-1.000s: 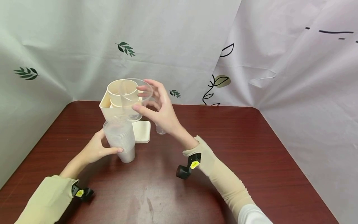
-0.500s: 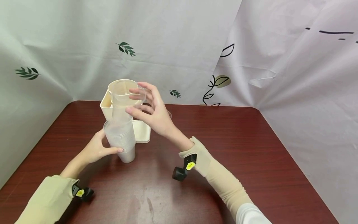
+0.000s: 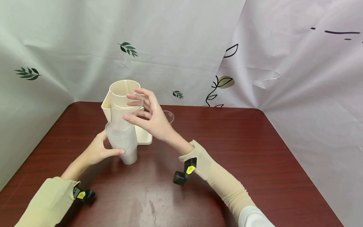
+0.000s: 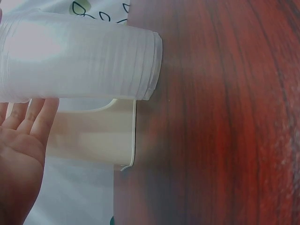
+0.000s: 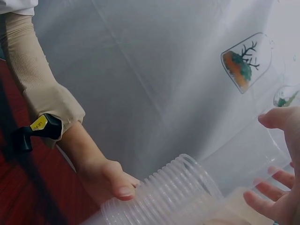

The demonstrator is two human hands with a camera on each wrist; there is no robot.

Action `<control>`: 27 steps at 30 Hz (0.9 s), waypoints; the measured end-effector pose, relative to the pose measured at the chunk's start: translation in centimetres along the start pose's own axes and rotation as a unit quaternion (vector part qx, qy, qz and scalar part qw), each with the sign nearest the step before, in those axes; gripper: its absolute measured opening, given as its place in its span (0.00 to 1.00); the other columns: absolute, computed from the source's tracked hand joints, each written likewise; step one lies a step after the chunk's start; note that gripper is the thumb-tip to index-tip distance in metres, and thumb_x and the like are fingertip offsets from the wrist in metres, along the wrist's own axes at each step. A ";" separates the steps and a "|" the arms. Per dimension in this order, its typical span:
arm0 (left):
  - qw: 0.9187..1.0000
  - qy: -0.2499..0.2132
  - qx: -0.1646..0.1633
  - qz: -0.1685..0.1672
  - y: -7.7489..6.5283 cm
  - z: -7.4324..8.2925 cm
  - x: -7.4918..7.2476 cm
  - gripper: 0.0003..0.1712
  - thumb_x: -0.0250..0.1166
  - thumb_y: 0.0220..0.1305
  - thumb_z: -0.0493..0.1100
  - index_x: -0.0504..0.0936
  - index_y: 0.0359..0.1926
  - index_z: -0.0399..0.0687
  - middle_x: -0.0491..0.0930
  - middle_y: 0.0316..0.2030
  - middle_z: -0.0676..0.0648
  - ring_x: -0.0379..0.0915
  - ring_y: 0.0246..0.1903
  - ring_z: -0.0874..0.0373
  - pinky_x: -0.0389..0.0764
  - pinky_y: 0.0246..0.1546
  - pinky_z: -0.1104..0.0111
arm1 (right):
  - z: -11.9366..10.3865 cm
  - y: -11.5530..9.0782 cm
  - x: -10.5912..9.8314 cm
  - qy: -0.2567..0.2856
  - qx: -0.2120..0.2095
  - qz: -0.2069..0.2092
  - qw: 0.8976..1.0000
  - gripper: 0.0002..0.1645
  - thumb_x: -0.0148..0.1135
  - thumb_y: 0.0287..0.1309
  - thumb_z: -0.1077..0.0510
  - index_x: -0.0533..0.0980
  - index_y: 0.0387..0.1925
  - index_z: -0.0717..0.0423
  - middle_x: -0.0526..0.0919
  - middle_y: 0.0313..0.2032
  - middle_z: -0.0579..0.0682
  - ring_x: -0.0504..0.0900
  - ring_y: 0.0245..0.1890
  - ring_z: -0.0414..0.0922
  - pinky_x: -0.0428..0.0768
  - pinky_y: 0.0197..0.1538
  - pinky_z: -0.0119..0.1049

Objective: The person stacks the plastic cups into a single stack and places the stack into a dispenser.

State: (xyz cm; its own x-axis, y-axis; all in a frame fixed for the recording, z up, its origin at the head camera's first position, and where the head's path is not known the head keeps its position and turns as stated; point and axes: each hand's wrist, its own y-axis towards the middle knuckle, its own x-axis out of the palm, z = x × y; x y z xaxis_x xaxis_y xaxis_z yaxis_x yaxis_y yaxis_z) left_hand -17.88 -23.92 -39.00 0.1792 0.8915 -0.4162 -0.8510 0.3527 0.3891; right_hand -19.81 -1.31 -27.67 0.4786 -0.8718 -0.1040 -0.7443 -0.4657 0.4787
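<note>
My left hand [image 3: 99, 149] grips a tall stack of clear plastic cups [image 3: 124, 142], its thumb across the near side. Above that stack, my right hand [image 3: 154, 121] holds a single clear plastic cup [image 3: 117, 110] near the rim, thumb in front and fingers on the far side. The single cup stands upright with its base inside the stack's top opening. In the right wrist view, the cup [image 5: 239, 150] lines up with the ribbed rims of the stack [image 5: 161, 192]. From the left wrist, the stack [image 4: 84, 56] fills the upper left beside my palm [image 4: 23, 154].
Behind the stack stands a cream bin [image 3: 106, 107] with a round cream container [image 3: 124, 84] in it. A cream square lid-like piece [image 3: 144, 136] lies in front. Another clear cup [image 3: 169, 116] shows behind my right hand. A patterned curtain [image 3: 184, 56] backs the table [image 3: 227, 151].
My right hand has moved left and down with the single cup, bringing its base from above the stack's rim into the opening. My left hand and the stack have stayed in place.
</note>
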 end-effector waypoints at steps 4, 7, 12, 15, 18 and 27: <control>1.000 -0.002 0.002 -0.003 0.0 -0.1 0.0 0.43 0.72 0.43 0.24 0.67 0.61 0.45 0.75 0.48 0.67 0.74 0.46 0.73 0.74 0.47 0.83 | 0.3 -0.1 0.1 -0.008 0.002 -0.005 1.000 0.41 0.64 0.54 0.70 0.55 0.65 0.56 0.70 0.62 0.58 0.75 0.59 0.49 0.77 0.58 0.31; 1.000 -0.006 0.001 -0.005 0.0 0.0 -0.1 0.42 0.71 0.43 0.24 0.67 0.61 0.46 0.75 0.48 0.66 0.74 0.46 0.73 0.75 0.46 0.82 | 0.4 -0.2 0.2 -0.016 0.007 -0.008 1.000 0.41 0.65 0.54 0.69 0.55 0.66 0.56 0.70 0.62 0.57 0.75 0.59 0.47 0.77 0.57 0.30; 1.000 -0.011 -0.001 -0.006 0.0 0.0 0.0 0.42 0.71 0.43 0.23 0.67 0.61 0.46 0.75 0.48 0.67 0.75 0.46 0.73 0.75 0.45 0.82 | 0.8 -0.2 0.2 -0.030 0.018 -0.009 0.999 0.41 0.66 0.54 0.67 0.57 0.66 0.54 0.70 0.61 0.57 0.75 0.58 0.46 0.77 0.56 0.29; 1.000 -0.011 -0.001 -0.006 0.0 0.0 0.0 0.42 0.71 0.43 0.23 0.67 0.61 0.47 0.75 0.48 0.67 0.75 0.46 0.74 0.75 0.45 0.82 | 1.0 -0.3 0.2 -0.038 0.024 -0.012 0.999 0.41 0.66 0.54 0.66 0.57 0.66 0.54 0.70 0.61 0.57 0.75 0.58 0.45 0.77 0.56 0.29; 1.000 -0.013 -0.002 -0.006 0.0 -0.1 0.0 0.42 0.71 0.43 0.24 0.68 0.60 0.47 0.76 0.48 0.67 0.75 0.45 0.74 0.75 0.45 0.82 | 1.2 -0.3 0.2 -0.050 0.031 -0.016 0.998 0.41 0.66 0.55 0.65 0.58 0.67 0.52 0.71 0.61 0.56 0.75 0.58 0.43 0.77 0.56 0.29; 1.000 -0.007 -0.005 -0.001 0.0 -0.1 0.0 0.42 0.71 0.43 0.24 0.68 0.60 0.47 0.76 0.46 0.67 0.75 0.44 0.73 0.76 0.44 0.81 | 1.5 -0.5 0.3 -0.072 0.044 -0.032 0.996 0.42 0.66 0.56 0.62 0.58 0.68 0.48 0.71 0.62 0.55 0.75 0.59 0.40 0.75 0.59 0.29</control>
State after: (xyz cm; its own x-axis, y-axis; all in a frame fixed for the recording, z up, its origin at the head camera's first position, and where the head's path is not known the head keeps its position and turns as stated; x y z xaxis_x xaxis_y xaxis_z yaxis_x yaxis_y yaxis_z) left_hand -17.92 -23.97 -39.10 0.1871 0.8948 -0.4053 -0.8558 0.3511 0.3800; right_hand -20.03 -1.58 -29.27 0.4590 -0.8498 -0.2593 -0.7551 -0.5269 0.3901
